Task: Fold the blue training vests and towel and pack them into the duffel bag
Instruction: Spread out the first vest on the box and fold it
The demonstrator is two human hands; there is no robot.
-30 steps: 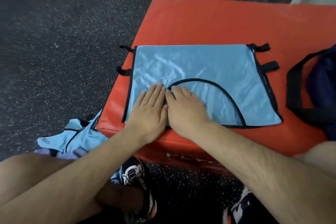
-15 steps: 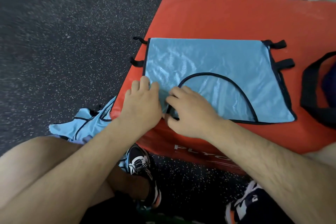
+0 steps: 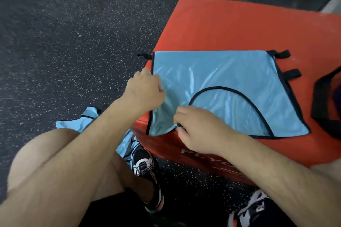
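Blur is softening the whole view, so fine detail in cloth and stitching is not coming through. At the right edge the frame is cutting off the dark duffel bag [image 3: 328,125]; only a black strap loop and a sliver of dark cloth are showing, and whether anything is lying inside it I cannot tell. White lettering [image 3: 208,156] on the near side of the orange plyo box [image 3: 239,27] is reading "PLY" before the right forearm is covering the remainder. A blue training vest [image 3: 230,79] with black trim is lying flat on the near left part of the box top, its black tabs poking out at both side edges. The left hand [image 3: 145,92] is gripping the vest's left edge with curled fingers, the fingertips themselves tucked out of sight. The right hand [image 3: 199,131] is pinching the near edge where the curved black trim is ending, and the near left corner is hanging just over the box edge. A second blue vest [image 3: 83,121] is lying crumpled on the speckled floor [image 3: 73,42] beside the box, the left arm and knee hiding much of it. Two dark shoes [image 3: 145,169] are resting on the floor, the right one cropped.
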